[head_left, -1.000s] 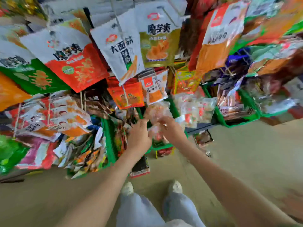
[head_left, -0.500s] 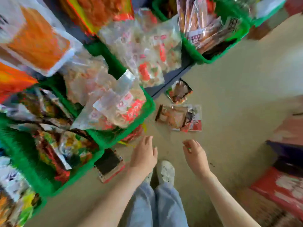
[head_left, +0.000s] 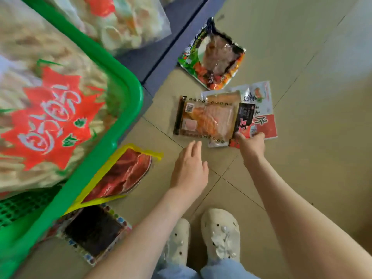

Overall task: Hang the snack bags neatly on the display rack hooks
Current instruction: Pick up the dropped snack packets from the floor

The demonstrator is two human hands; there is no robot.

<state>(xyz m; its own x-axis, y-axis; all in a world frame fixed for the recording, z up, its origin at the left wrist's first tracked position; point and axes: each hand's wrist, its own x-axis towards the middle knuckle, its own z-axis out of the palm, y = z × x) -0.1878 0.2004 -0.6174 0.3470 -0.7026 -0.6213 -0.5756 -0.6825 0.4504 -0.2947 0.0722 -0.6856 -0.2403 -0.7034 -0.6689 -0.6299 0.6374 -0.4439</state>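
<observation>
Snack bags lie on the tiled floor below the rack. A clear bag with black ends and orange strips (head_left: 207, 119) lies on top of a white-and-red bag (head_left: 261, 109). My right hand (head_left: 251, 146) pinches the near right corner of this small pile, fingers curled over the black-and-red edge. My left hand (head_left: 190, 170) hovers just short of the clear bag with straight fingers, holding nothing. Farther off lies a green-and-orange bag (head_left: 213, 57). The rack's hooks are out of view.
A green plastic basket (head_left: 112, 125) full of clear snack bags fills the left. Under its edge lie a yellow-rimmed red bag (head_left: 122, 176) and a dark bag with a dotted border (head_left: 94, 232). The rack's grey base (head_left: 161, 57) runs diagonally. My two white clogs (head_left: 219, 236) stand below.
The view dropped from the hanging bags to the floor. Both hands let go of the clear bag at the rack and reached down; my right hand now grips the pile's corner.
</observation>
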